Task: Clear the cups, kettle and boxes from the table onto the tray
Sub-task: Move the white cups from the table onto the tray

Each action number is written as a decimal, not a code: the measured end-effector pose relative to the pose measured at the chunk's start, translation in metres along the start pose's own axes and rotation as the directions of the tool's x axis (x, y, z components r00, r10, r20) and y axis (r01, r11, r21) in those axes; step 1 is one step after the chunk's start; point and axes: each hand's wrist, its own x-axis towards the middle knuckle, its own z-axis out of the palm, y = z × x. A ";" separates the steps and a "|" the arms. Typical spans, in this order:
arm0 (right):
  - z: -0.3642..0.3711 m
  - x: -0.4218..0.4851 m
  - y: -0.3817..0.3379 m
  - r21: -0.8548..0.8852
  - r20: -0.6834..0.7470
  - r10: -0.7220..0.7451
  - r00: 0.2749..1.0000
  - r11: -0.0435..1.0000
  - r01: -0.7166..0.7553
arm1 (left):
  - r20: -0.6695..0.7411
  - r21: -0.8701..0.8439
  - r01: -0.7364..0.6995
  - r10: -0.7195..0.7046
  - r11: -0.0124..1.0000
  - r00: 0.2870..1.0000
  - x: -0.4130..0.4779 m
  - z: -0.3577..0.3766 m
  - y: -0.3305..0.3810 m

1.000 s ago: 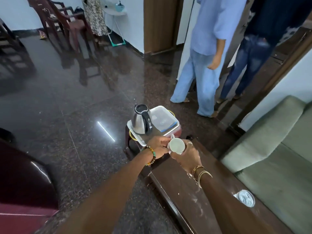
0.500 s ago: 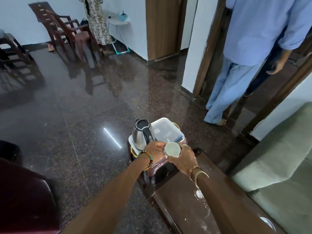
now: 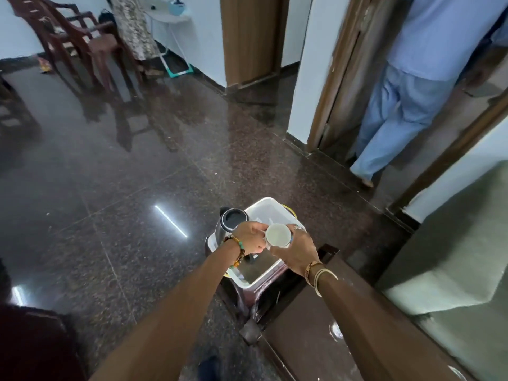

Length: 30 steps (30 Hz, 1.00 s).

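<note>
over the white tray (image 3: pixel 247 283), two hands hold one white cup (image 3: pixel 277 235) upright.
left hand (image 3: pixel 248 237) pinches the cup's side nearest the steel kettle (image 3: pixel 231 220); right hand (image 3: pixel 295 250) curls round the other side, same grip as half a second ago. kettle and clear lidded box (image 3: pixel 270 209) sit on the tray, just beside the cup. the person in blue (image 3: pixel 406 86) has stepped further into the doorway.

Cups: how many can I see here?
1: a white cup held between the left hand and right hand, above the tray. Others may be hidden behind the hands.
</note>
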 end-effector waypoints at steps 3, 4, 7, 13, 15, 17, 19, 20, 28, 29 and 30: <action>0.014 0.012 -0.008 -0.016 -0.034 0.041 0.999 0.999 -0.042 | 0.096 0.048 0.023 -0.027 0.999 0.995 0.023 -0.018 0.001; 0.019 0.016 -0.012 -0.011 -0.046 0.059 0.997 0.998 -0.060 | 0.125 0.052 0.033 -0.039 0.998 0.991 0.027 -0.025 0.003; 0.029 0.029 -0.023 -0.004 -0.083 0.109 0.991 0.994 -0.110 | 0.193 0.013 0.045 -0.047 0.999 0.980 0.041 -0.043 0.011; 0.028 0.054 -0.030 -0.007 -0.158 0.147 0.976 0.989 -0.150 | 0.266 -0.247 0.145 -0.077 0.958 0.961 0.065 -0.051 0.027; 0.026 0.058 -0.026 -0.003 -0.165 0.155 0.974 0.987 -0.158 | 0.267 -0.241 0.136 -0.069 0.961 0.961 0.073 -0.047 0.029; 0.026 0.063 -0.016 0.001 -0.167 0.170 0.971 0.985 -0.173 | 0.266 -0.278 0.175 -0.100 0.944 0.959 0.082 -0.040 0.028; 0.028 0.066 -0.005 0.007 -0.163 0.191 0.968 0.981 -0.192 | 0.265 -0.257 0.195 -0.125 0.946 0.956 0.090 -0.033 0.027; 0.028 0.068 0.001 0.007 -0.156 0.201 0.967 0.979 -0.203 | 0.274 -0.206 0.196 -0.135 0.959 0.952 0.093 -0.030 0.026; 0.025 0.091 0.026 0.031 -0.119 0.235 0.965 0.972 -0.233 | 0.264 -0.073 0.150 -0.126 0.986 0.956 0.126 -0.012 0.024; 0.023 0.097 0.025 0.028 -0.121 0.226 0.967 0.974 -0.224 | 0.273 -0.046 0.149 -0.131 0.988 0.953 0.131 -0.013 0.027; 0.021 0.103 0.022 0.023 -0.122 0.224 0.967 0.975 -0.222 | 0.279 -0.015 0.145 -0.135 0.989 0.951 0.137 -0.015 0.030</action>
